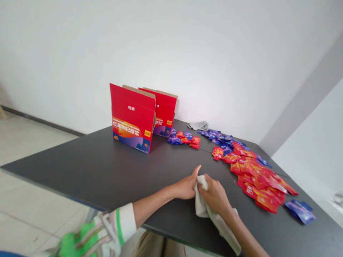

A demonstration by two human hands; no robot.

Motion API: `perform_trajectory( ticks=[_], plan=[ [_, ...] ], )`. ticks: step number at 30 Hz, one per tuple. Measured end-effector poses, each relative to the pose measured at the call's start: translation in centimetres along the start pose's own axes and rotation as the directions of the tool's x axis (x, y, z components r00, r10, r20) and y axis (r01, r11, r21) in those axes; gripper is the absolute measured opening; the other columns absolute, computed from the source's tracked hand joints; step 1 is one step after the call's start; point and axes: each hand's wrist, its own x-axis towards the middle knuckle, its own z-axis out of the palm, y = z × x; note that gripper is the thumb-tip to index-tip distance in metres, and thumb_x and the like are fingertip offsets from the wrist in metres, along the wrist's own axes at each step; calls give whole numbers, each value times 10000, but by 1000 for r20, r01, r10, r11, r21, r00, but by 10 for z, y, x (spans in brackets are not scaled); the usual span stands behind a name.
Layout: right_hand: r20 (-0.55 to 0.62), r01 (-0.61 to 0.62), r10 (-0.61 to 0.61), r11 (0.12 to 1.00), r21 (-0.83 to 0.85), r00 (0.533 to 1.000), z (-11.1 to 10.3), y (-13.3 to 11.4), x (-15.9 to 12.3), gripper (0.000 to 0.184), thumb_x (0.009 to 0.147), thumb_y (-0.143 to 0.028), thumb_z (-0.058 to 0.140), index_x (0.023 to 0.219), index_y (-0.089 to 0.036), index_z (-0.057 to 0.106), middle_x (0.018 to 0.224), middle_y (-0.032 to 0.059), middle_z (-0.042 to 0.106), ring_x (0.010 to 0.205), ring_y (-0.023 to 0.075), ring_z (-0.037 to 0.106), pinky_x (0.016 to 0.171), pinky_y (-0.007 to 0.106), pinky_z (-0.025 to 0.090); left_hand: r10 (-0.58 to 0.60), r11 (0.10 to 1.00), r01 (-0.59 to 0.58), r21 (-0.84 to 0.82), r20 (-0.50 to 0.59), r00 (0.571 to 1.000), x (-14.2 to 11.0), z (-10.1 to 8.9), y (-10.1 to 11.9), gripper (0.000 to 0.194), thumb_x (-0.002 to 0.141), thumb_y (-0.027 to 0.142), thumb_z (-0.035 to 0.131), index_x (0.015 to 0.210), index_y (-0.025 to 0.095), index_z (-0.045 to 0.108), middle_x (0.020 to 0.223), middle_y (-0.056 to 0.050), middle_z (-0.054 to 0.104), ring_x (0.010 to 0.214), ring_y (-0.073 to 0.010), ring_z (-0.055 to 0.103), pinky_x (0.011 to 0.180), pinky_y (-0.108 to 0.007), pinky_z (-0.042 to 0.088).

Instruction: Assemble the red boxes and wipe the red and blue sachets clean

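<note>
Both my hands are at the near edge of a dark grey tabletop [88, 160], gathered around a crumpled white cloth [203, 201]. My right hand [215, 195] is shut on the cloth from above, and its long tail trails toward the table edge. My left hand [184, 186] presses against the cloth's left side, its thumb raised, and pinches a fold. A small blue corner shows at the cloth's top. To the right lies a spread of red sachets [258, 182], nearest my right hand.
Two open red cartons [132, 117] [164, 109] stand at the table's far side. Nearby are mixed red and blue sachets [184, 139], a blue sachet row [219, 138], a blue sachet stack [300, 211] and a grey cloth [198, 125]. A white wall [171, 53] stands behind.
</note>
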Motion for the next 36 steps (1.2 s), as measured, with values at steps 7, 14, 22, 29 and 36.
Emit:
perform_trajectory(
  ticks=[7,14,22,29,36],
  plan=[
    [61,-362,369,927,-95,928,-5,60,25,263,845,-390,377,946,-200,528,947,108,631,861,258,603,608,302,364,-76,906,92,-414,54,996,-4,-14,4,1017,596,63,638,1429,201,71,1165,-100,596,945,-191,591,837,-320,424],
    [54,-303,300,952,44,952,5,80,26,222,846,-384,378,871,-224,530,880,88,645,827,255,612,571,293,348,-5,974,-37,-224,-184,983,37,-129,32,584,680,79,562,1247,203,497,1270,-49,534,1112,-196,518,905,-274,398],
    [-1,-301,302,951,77,953,6,73,22,179,827,-326,412,918,-221,525,903,78,638,816,253,617,573,288,332,-171,768,436,469,-505,846,85,-173,-6,542,661,126,584,1196,197,532,1209,-104,543,1142,-306,478,946,-394,369],
    [-68,-247,252,966,69,965,10,58,21,234,767,-215,472,990,-203,541,925,77,627,866,246,605,664,303,380,-10,663,274,697,-357,934,124,-123,-13,515,810,221,467,1316,201,369,1370,-95,384,1287,-232,319,1056,-348,248],
    [-68,-234,242,966,114,968,5,52,18,339,676,-158,535,1012,-198,559,980,86,620,915,251,590,759,328,422,-108,660,139,738,-90,990,247,-86,-11,600,801,435,492,1328,178,363,1349,-100,450,1232,-249,421,997,-313,331]
  ],
)
